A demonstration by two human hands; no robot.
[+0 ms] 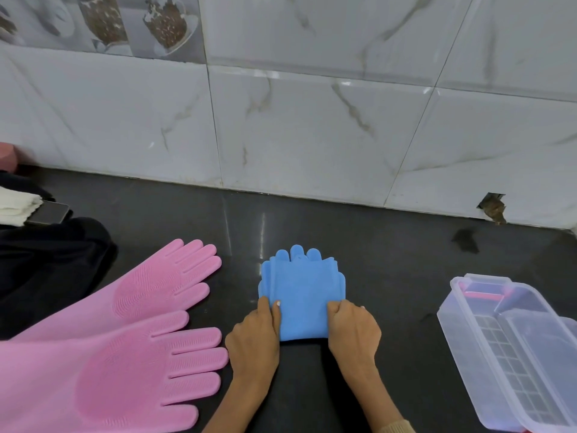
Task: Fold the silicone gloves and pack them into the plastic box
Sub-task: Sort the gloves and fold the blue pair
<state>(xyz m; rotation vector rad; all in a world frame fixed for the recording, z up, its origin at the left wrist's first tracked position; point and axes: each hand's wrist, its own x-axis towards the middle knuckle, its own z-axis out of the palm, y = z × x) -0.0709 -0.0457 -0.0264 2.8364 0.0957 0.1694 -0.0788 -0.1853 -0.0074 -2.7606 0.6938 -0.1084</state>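
Note:
Folded blue silicone gloves [302,292] lie on the dark counter in the middle, fingertips pointing toward the wall. My left hand [254,335] grips the fold's near left edge, and my right hand [354,331] grips its near right edge. Two pink silicone gloves lie flat at the left, one farther [150,289] and one nearer [125,379], fingers pointing right. A clear plastic box [512,348] stands at the right with a grid insert and a red piece inside.
A tiled marble-look wall [312,129] closes the counter's back edge. At the far left sit dark fabric [53,260], a white cloth [15,204] and a phone [51,212]. Bare dark counter [390,254] lies between the blue gloves and the box.

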